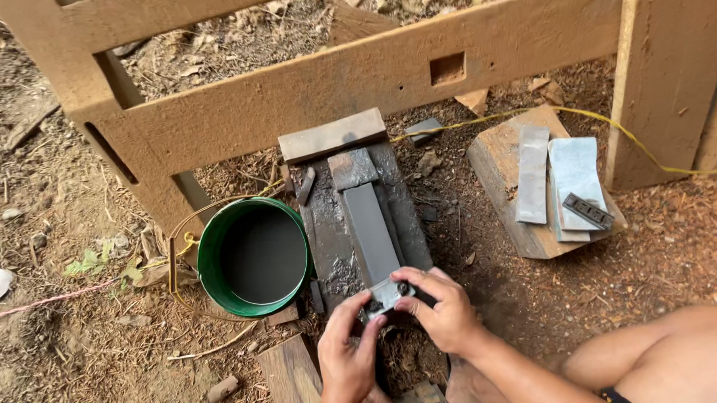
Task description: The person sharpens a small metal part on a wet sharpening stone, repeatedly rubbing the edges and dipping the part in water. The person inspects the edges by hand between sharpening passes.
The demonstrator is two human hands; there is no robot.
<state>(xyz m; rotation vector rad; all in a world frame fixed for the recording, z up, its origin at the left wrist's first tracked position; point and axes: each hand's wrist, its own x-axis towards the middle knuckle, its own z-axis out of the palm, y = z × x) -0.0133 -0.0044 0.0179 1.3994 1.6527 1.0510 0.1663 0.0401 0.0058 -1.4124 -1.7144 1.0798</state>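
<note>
On bare, chip-strewn ground beside a weathered wooden frame (354,74), a person is crouching over a dark sharpening stone (370,229) that is lying lengthwise on a wet, grey-stained board (328,226). Both hands are pinching a small metal blade (385,294) at the near end of the stone: the left hand (346,361) is gripping its left edge with thumb and fingers curled, while the right hand (446,310) is pressing fingertips down on its right side. Just left of the board, a green bucket (210,262) with a wire handle is standing upright, holding what looks like dark, still water well below the rim. To the right, well apart from the hands, a wooden block (496,173) is carrying a long grey stone (531,176), a paler flat stone (573,170) and a small dark slotted metal piece (588,210) resting on the paler one. A yellow cord (610,125) is trailing across the far ground behind the block, and a bare knee (665,350) is showing at the near right.
</note>
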